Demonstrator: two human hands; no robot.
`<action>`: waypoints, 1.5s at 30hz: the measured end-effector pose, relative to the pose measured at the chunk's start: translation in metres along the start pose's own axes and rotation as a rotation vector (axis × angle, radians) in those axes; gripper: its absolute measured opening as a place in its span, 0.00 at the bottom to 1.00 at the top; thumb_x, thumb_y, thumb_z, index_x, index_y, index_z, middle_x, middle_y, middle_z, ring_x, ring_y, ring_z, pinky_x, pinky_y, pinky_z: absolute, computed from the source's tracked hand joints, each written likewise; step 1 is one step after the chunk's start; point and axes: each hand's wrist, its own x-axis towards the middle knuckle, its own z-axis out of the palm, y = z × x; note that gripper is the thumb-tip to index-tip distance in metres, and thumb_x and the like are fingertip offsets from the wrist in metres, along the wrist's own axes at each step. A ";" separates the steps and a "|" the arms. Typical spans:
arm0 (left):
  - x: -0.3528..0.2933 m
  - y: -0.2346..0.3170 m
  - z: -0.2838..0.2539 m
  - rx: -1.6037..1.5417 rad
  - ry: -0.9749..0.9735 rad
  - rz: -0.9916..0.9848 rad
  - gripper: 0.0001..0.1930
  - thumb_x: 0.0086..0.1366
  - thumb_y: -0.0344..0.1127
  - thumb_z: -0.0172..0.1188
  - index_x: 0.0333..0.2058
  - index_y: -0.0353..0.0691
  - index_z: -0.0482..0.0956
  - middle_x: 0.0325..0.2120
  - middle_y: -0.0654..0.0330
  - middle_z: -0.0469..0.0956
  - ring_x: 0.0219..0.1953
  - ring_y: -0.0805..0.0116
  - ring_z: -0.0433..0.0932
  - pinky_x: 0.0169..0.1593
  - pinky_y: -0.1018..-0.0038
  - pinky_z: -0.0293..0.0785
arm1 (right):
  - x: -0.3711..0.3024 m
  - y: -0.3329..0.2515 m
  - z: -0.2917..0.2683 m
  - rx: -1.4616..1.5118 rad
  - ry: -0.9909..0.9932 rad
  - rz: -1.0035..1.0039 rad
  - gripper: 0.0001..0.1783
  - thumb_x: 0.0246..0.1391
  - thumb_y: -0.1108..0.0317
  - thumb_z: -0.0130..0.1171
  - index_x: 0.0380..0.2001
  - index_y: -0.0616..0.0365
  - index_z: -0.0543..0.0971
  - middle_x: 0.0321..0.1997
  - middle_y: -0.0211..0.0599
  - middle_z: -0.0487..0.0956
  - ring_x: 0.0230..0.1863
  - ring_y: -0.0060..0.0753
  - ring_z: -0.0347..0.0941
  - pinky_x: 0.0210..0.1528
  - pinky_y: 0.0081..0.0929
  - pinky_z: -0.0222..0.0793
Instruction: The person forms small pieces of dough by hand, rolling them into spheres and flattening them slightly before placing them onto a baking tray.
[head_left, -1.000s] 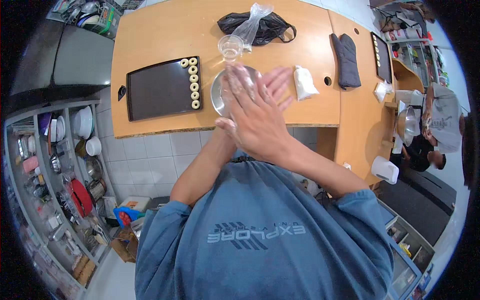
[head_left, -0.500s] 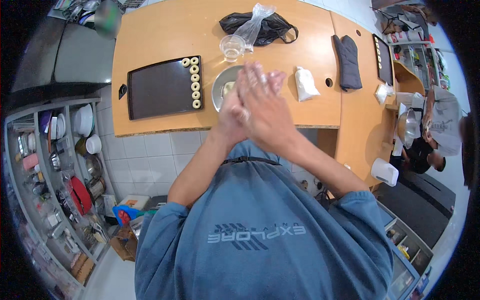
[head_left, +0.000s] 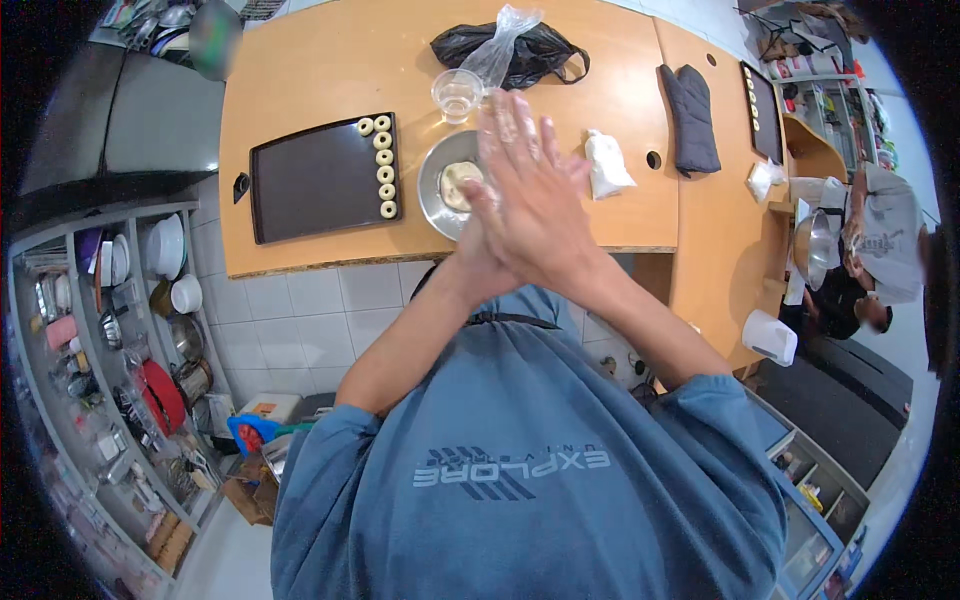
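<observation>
Up close, both hands pressed palm to palm over metal bowl near counter edge, 5 dough rings on dark tray left

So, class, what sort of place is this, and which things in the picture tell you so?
Probably a small bakery or kitchen workroom. A dark rectangular baking tray carries a column of pale dough rings, a round metal plate holds dough on the wooden worktop, and shelves of crockery stand beneath.

A pale, soft dough lump lies in a round metal pan near the wooden counter's front edge.
</observation>
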 end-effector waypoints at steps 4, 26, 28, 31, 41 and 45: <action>0.007 -0.005 -0.012 0.125 0.155 -0.123 0.37 0.76 0.63 0.30 0.73 0.47 0.45 0.74 0.58 0.47 0.75 0.65 0.48 0.76 0.59 0.40 | -0.011 -0.017 0.003 0.114 0.072 -0.233 0.39 0.65 0.53 0.50 0.70 0.69 0.57 0.77 0.57 0.51 0.78 0.57 0.42 0.77 0.53 0.33; -0.001 -0.011 -0.013 -0.035 0.119 -0.222 0.39 0.75 0.65 0.29 0.72 0.42 0.47 0.73 0.54 0.48 0.74 0.62 0.50 0.75 0.59 0.46 | 0.006 -0.007 -0.001 0.100 0.069 -0.230 0.40 0.65 0.50 0.48 0.71 0.67 0.56 0.78 0.55 0.50 0.79 0.56 0.40 0.77 0.53 0.31; 0.008 0.003 -0.011 -0.012 0.151 -0.155 0.37 0.76 0.63 0.29 0.72 0.42 0.46 0.73 0.54 0.48 0.74 0.61 0.51 0.75 0.60 0.48 | -0.012 -0.014 -0.003 0.107 0.028 -0.232 0.40 0.65 0.50 0.47 0.71 0.67 0.56 0.77 0.56 0.50 0.79 0.56 0.40 0.77 0.53 0.32; 0.008 0.019 0.007 0.028 0.164 -0.062 0.36 0.77 0.61 0.31 0.73 0.42 0.45 0.74 0.55 0.46 0.74 0.60 0.49 0.75 0.61 0.48 | -0.017 0.006 -0.003 0.107 -0.021 -0.194 0.41 0.65 0.49 0.47 0.71 0.67 0.55 0.78 0.55 0.50 0.79 0.56 0.40 0.77 0.54 0.32; 0.010 0.008 -0.029 -0.016 0.059 -0.126 0.45 0.71 0.67 0.32 0.73 0.38 0.40 0.75 0.52 0.39 0.77 0.61 0.35 0.76 0.56 0.38 | -0.015 -0.014 0.003 0.057 0.016 -0.224 0.41 0.65 0.47 0.46 0.69 0.69 0.58 0.77 0.59 0.51 0.79 0.57 0.40 0.77 0.55 0.32; 0.004 0.023 -0.008 -0.160 0.055 -0.068 0.46 0.71 0.70 0.32 0.74 0.41 0.39 0.76 0.55 0.36 0.77 0.62 0.34 0.76 0.58 0.38 | -0.012 0.008 -0.003 -0.003 0.054 -0.098 0.42 0.65 0.43 0.44 0.67 0.70 0.61 0.76 0.58 0.54 0.79 0.55 0.43 0.76 0.57 0.35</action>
